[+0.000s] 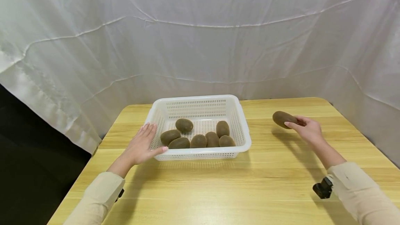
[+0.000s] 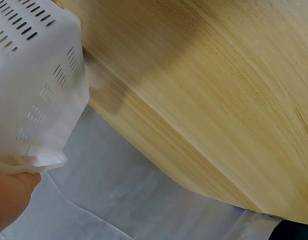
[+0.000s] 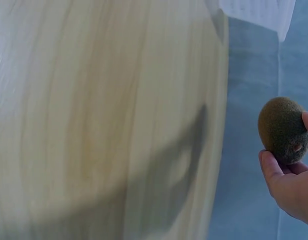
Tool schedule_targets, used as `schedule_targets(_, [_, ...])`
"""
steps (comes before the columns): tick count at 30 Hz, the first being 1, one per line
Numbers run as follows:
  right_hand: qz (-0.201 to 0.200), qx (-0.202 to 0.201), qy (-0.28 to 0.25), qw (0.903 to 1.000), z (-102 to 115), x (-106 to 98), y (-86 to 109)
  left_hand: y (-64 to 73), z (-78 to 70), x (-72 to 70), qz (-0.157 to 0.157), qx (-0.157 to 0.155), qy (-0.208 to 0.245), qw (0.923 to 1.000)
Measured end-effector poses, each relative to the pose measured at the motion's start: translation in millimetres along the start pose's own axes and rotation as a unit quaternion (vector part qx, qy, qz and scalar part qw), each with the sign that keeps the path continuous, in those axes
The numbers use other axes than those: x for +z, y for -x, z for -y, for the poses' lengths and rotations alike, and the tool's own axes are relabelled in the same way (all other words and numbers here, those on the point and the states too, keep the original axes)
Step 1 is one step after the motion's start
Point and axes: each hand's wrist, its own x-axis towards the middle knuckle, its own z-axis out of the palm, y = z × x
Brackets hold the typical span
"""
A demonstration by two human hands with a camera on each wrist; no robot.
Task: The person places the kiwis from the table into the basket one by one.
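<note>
A white perforated plastic basket (image 1: 200,151) stands on the table with several brown kiwis inside, among them one kiwi (image 1: 184,125) lying apart towards the back. My left hand (image 1: 140,147) rests on the basket's left rim near the front corner, fingers straight. In the left wrist view, part of that hand (image 2: 11,197) touches the rim of the basket (image 2: 34,100). To the right of the basket, my right hand (image 1: 307,129) pinches a kiwi (image 1: 282,119) between thumb and fingers, above the table. The right wrist view shows this fuzzy kiwi (image 3: 281,127) at close range.
The wooden table (image 1: 193,190) extends in front of and to both sides of the basket. A pale hanging curtain (image 1: 200,51) stands right behind the table's back edge. A dark area (image 1: 34,169) lies beyond the left edge.
</note>
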Motion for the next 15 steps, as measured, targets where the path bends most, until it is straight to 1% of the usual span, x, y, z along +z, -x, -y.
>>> schedule_targets(7, [0.012, -0.007, -0.019, 0.9997, 16.5, 4.5, 4.4, 0.1, 0.2, 0.2, 0.000, 0.000, 0.000, 1.0000])
schedule_targets(15, [0.025, -0.022, -0.025, 0.9991, 34.7, 9.5, 9.8, 0.8, 0.0, 0.1, 0.003, -0.003, 0.002, 1.0000])
